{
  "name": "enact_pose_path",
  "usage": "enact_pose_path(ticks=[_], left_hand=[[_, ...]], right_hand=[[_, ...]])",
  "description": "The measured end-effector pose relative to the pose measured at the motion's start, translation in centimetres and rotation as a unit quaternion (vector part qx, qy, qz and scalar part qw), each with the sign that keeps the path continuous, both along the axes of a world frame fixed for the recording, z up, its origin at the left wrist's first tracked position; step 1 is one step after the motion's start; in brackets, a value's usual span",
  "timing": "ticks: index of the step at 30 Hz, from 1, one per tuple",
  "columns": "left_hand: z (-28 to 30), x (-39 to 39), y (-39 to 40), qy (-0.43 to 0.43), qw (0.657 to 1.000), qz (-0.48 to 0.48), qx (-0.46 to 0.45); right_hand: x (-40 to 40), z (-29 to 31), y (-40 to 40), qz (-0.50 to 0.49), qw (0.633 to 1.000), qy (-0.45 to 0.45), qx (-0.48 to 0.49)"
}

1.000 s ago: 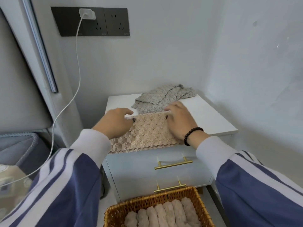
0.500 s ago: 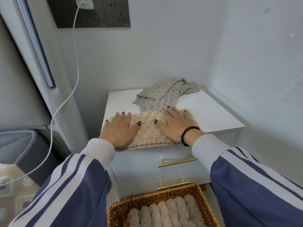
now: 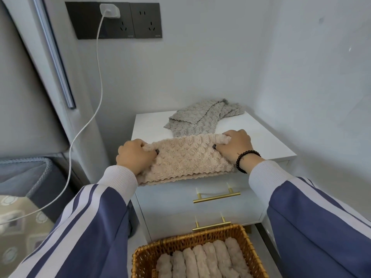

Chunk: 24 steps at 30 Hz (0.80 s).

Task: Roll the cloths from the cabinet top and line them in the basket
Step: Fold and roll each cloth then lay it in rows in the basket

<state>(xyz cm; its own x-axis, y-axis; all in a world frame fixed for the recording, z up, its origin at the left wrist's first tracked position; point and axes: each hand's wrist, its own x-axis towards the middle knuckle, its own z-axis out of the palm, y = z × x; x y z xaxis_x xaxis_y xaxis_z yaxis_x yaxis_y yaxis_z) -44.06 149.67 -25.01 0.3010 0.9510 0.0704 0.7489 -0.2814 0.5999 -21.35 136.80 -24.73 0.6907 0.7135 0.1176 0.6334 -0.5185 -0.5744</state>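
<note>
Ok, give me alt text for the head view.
Both hands, left hand and right hand, grip the far edge of a beige cloth on a white cabinet top, starting a roll. A grey cloth lies behind it; below, a wicker basket holds rolled cloths in a row.

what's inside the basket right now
The basket holds a row of rolled beige cloths, about seven showing side by side. Their near ends and the basket's floor run out of view, so anything beneath them cannot be seen.
</note>
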Motion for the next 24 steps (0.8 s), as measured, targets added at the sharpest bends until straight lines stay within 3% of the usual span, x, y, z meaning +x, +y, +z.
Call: enact_pose_path(ticks=[6,11,14,20,24], left_hand=[[2.1,-1.5,-1.3,-0.110,0.992,-0.019,-0.058],[3.7,-3.4,-3.7,-0.203,0.973,-0.035,-0.100],[4.6,-5.1,-5.7,-0.310,0.929,-0.027,-0.199],[5.5,-6.9,-10.1,-0.388,0.867,-0.035,-0.310],[6.7,-7.8,-13.5,-0.442,0.835,-0.066,-0.322]], right_hand=[[-0.1,2.7,-2.5,0.001,0.995,0.090,0.045],[-1.2,6.4,-5.5,0.014,0.993,0.106,0.046],[-1.7,8.2,-7.8,0.008,0.984,0.160,0.078],[-2.6,8.8,-12.7,-0.016,0.965,0.245,0.088],[-3.8,8.0,-15.6,0.003,0.908,0.392,0.147]])
